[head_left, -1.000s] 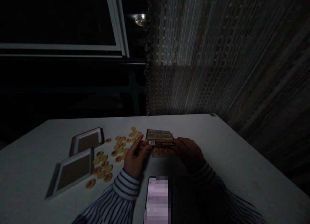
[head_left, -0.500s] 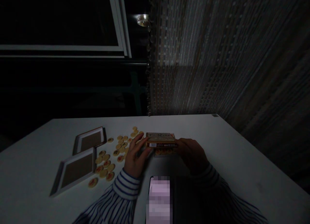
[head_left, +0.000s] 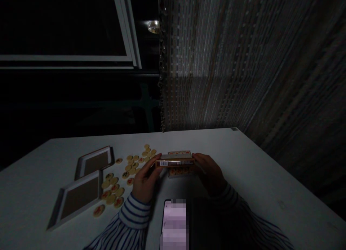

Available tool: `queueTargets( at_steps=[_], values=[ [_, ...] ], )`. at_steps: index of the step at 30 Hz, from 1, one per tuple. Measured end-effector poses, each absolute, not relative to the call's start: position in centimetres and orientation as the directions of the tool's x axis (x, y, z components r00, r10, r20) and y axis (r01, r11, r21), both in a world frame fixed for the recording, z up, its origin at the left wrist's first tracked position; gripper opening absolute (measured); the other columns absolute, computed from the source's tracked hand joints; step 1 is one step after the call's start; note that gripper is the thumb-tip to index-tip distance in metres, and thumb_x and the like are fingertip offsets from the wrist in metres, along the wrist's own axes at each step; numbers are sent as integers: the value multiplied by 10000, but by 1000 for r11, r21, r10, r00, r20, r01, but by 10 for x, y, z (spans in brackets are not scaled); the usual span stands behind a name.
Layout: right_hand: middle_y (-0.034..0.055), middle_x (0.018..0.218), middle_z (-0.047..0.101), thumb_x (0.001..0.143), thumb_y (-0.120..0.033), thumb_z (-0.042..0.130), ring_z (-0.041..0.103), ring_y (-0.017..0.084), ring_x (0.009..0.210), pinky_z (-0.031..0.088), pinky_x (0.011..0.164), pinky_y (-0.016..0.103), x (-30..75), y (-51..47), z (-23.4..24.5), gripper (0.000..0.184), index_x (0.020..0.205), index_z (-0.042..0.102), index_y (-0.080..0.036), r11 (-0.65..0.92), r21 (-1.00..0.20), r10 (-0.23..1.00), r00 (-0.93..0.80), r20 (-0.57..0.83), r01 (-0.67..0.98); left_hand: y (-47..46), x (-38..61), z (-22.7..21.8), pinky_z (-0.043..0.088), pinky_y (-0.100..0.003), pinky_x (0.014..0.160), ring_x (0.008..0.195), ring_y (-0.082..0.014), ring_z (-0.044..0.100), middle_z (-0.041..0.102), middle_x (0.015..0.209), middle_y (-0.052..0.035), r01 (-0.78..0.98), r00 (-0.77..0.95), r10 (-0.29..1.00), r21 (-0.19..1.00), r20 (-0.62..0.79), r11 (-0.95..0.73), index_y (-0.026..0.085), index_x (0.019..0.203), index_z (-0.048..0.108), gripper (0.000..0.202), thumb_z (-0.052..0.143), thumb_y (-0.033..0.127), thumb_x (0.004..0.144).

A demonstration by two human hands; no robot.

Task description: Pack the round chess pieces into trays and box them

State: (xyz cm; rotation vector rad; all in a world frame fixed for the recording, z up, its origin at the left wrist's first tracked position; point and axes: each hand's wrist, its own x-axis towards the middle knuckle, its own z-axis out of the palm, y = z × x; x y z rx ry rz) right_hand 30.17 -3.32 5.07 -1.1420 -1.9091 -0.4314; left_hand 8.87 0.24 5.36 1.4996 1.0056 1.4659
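Brown box lid [head_left: 175, 163], clamped between both hands [head_left: 143, 185] [head_left: 211, 173], partly hides the tray [head_left: 178, 176] of round pieces [head_left: 179, 171] beneath.

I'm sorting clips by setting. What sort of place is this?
Probably a dimly lit room, perhaps in a home: round game pieces lie scattered on a white table, a string curtain hangs beyond it, and a pale frame, maybe a window's, shows at upper left.

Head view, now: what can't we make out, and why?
Filled tray: head view, middle hidden by the held box.
Box underside: head view, faces away.
Phone: head view, screen pixelated, near end cut off by bottom edge.
Far loose pieces: head view, markings too small, dim.
Right hand: head view, thumb lost in shadow.
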Motion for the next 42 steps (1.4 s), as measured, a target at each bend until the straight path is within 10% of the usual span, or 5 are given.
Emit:
queueTargets(
  at_steps=[27, 42],
  values=[
    [43, 858, 656, 794, -308, 490, 611, 158, 777, 512, 666, 268, 312, -20, 79, 252, 991, 591, -185, 443, -706, 715, 258, 650, 552, 52, 120, 115, 457, -238, 665, 787, -175, 590, 662, 876, -63, -23, 240, 926, 955, 293, -296, 171, 942, 643, 397, 602, 438, 651],
    [20, 978, 632, 816, -290, 465, 579, 134, 835, 442, 731, 257, 317, 25, 118, 261, 1045, 564, -213, 507, -524, 777, -99, 622, 685, 72, 101, 109, 459, -310, 799, 897, -184, 585, 646, 967, -63, -86, 179, 949, 965, 261, -249, 161, 950, 615, 348, 614, 359, 664]
  ],
)
